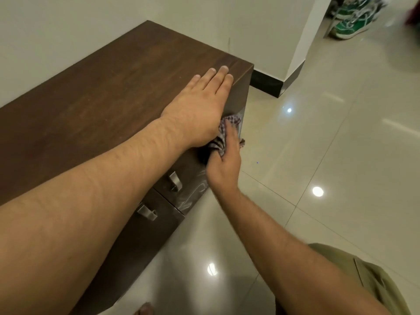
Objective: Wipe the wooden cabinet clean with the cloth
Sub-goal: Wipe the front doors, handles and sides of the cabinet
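1. The left hand is lying flat on the cabinet top, fingers straight and holding nothing; it is probably bracing the person's lean.
2. The right hand is gripping the bunched cloth and pressing it against the cabinet's front, just under the top edge near the right corner; that panel looks like the one being wiped.
3. The handles are sitting lower on closed fronts, so any contents are hidden.
4. Shoes are lying well apart on the floor.
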